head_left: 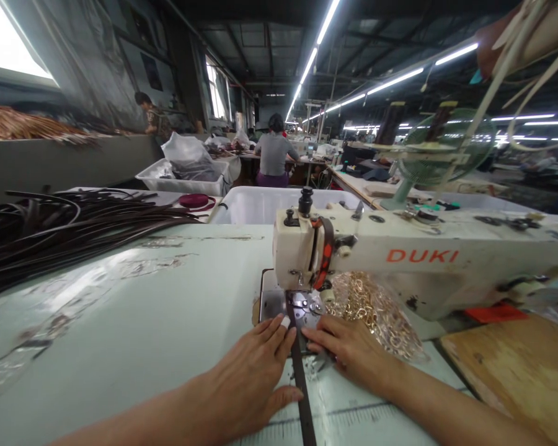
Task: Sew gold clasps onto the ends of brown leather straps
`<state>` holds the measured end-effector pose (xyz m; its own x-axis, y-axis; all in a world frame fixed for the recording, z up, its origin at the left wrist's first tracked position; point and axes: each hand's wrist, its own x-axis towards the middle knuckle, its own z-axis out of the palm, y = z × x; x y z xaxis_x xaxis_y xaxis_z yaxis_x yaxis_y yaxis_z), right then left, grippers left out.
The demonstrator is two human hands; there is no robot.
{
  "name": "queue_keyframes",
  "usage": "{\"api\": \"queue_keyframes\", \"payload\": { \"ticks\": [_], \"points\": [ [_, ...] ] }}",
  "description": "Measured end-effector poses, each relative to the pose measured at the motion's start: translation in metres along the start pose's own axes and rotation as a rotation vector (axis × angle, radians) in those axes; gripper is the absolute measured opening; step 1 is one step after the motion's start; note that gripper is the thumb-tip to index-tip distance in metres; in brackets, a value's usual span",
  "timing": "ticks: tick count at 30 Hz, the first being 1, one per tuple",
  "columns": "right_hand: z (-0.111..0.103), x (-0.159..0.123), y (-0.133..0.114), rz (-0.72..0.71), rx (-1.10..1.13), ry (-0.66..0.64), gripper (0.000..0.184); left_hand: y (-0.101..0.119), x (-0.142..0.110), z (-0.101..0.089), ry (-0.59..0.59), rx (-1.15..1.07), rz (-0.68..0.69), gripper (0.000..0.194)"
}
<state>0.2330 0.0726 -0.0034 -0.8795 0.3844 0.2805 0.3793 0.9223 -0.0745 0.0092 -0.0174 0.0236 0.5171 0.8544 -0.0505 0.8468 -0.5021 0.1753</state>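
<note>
A long, narrow dark brown strap runs from the near edge up under the needle area of a white sewing machine marked DUKI. My left hand lies flat along the strap's left side, fingers stretched toward the metal needle plate, thumb on the strap. A white wrap covers one fingertip. On the strap's other side, my right hand rests with its index finger pointing at the strap and its other fingers curled. A small silvery thing shows beneath those fingers, too hidden to name.
Behind my right hand lies a clear bag of gold-coloured metal rings. Many dark straps are heaped at the left, near a maroon strap roll. A wooden board sits at the right. Beyond the machine are a white bin and two people.
</note>
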Motion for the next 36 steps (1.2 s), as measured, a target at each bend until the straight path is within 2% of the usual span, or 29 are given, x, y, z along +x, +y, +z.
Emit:
{"api": "queue_keyframes", "payload": {
  "ticks": [8, 13, 18, 29, 36],
  "points": [
    [0.000, 0.000, 0.000, 0.016, -0.001, -0.020, 0.030, -0.002, 0.000, 0.001, 0.013, 0.037, 0.007, 0.065],
    [0.000, 0.000, 0.001, 0.011, 0.008, -0.026, 0.030, -0.001, 0.004, -0.005, -0.040, 0.097, 0.002, 0.065],
    [-0.002, -0.001, 0.001, -0.006, 0.012, -0.014, 0.029, 0.001, 0.006, -0.010, -0.022, 0.141, 0.033, 0.064],
    [0.000, -0.002, 0.002, 0.015, -0.021, -0.040, 0.028, -0.012, 0.013, 0.001, 0.161, 0.132, 0.151, 0.055],
    [-0.001, 0.000, 0.001, 0.011, 0.007, -0.040, 0.029, -0.025, 0.019, 0.005, 0.238, 0.021, 0.183, 0.029]
  ]
}}
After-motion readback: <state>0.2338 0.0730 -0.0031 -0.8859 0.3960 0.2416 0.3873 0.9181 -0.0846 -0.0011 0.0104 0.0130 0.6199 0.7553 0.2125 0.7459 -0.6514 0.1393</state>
